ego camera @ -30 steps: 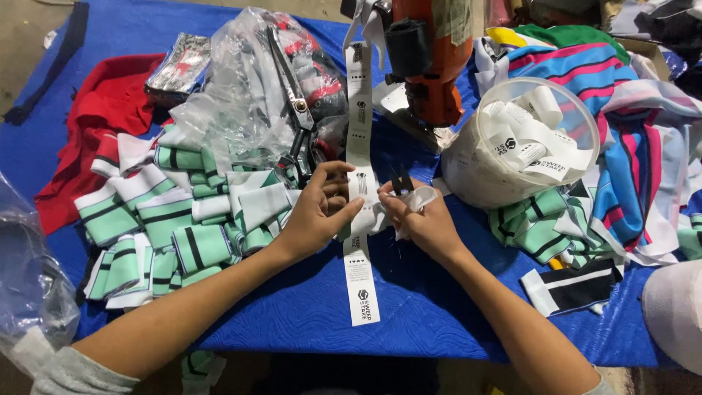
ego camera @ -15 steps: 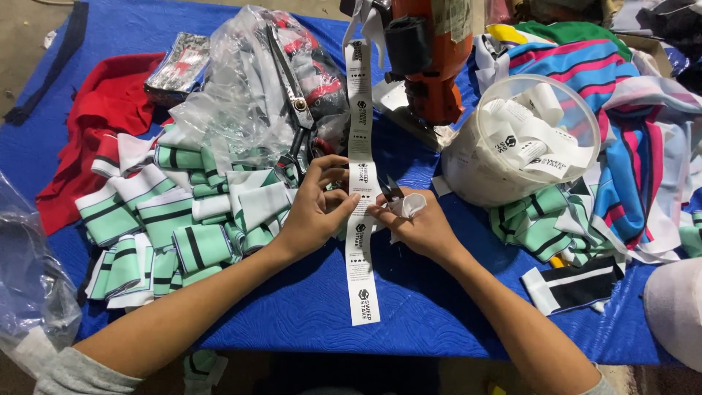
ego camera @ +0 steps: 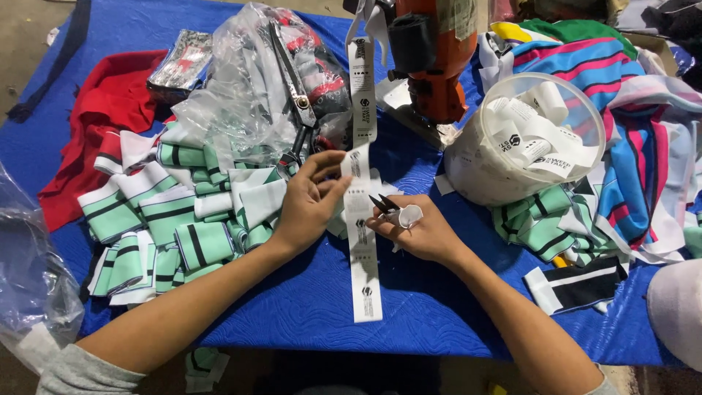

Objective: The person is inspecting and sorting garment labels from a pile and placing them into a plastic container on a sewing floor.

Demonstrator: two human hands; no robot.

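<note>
Surface, blue-covered: striped cuff pieces heaped left. Label strip, white, hangs from far machine down the middle; left hand pinches it taut. Right hand is closed on small snips, blades at strip's edge.

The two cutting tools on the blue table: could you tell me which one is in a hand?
The small white-handled snips, in the right hand; the large metal shears lie untouched on the clear plastic bag.
</note>
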